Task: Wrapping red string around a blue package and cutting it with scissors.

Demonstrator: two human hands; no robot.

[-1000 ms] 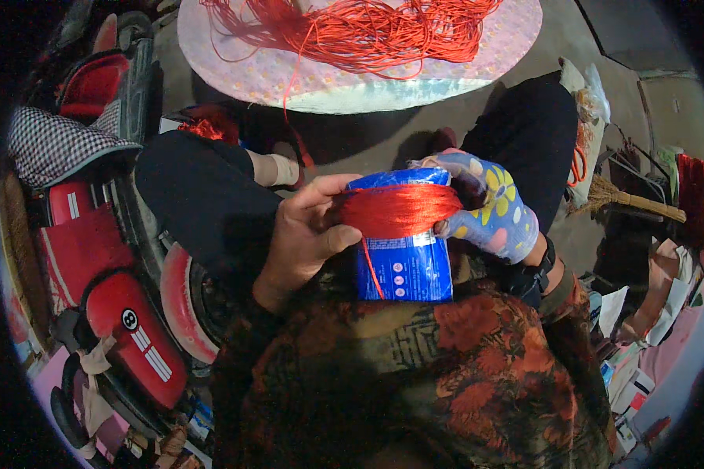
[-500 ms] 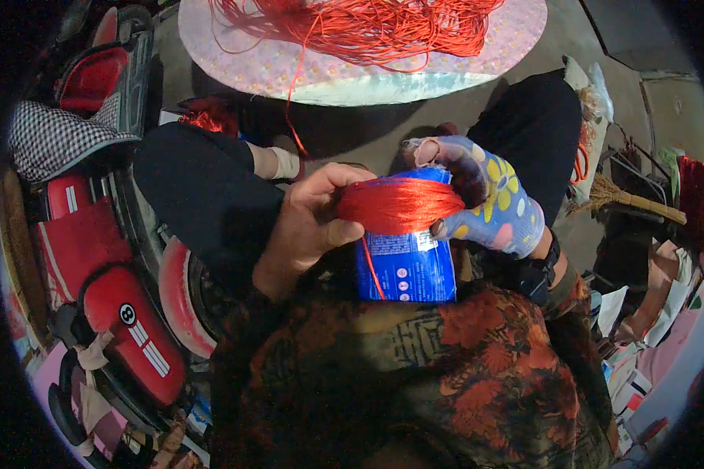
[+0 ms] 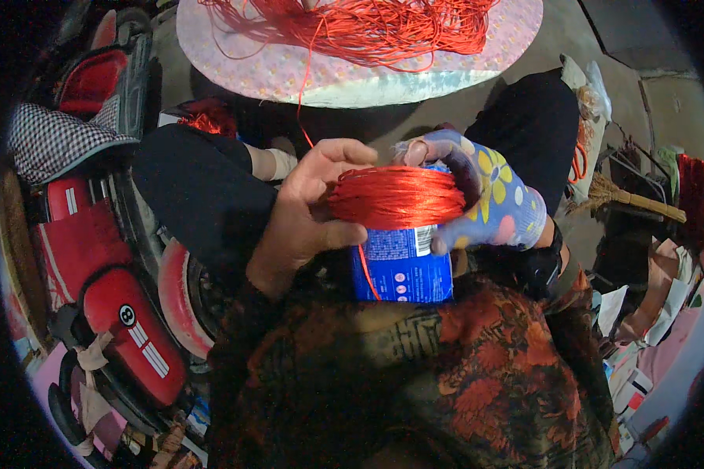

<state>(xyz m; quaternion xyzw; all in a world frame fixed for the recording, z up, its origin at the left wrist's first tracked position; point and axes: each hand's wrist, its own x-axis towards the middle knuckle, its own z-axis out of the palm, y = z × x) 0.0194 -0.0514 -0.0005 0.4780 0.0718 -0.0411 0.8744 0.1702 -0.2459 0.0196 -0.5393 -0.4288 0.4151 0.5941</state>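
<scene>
A blue printed package stands close before my torso, with a thick coil of red cord wound around its upper part. My bare left hand cups the coil's left end, thumb low on the front and fingers curled over the far side. My right hand, in a flowered blue glove with bare fingertips, grips the right end between thumb and fingers. One strand slants down the package's front. Another runs from behind my left hand up to a loose heap of red cord on the round table.
A red scooter-like vehicle and a checked cloth are at the left. More red strands lie beside my left knee. At the right are a straw broom and scattered papers.
The coil and package have shifted slightly left and tilted, showing more of the coil's top. My left fingers have lifted a little off it. The strand from the table has swung right.
</scene>
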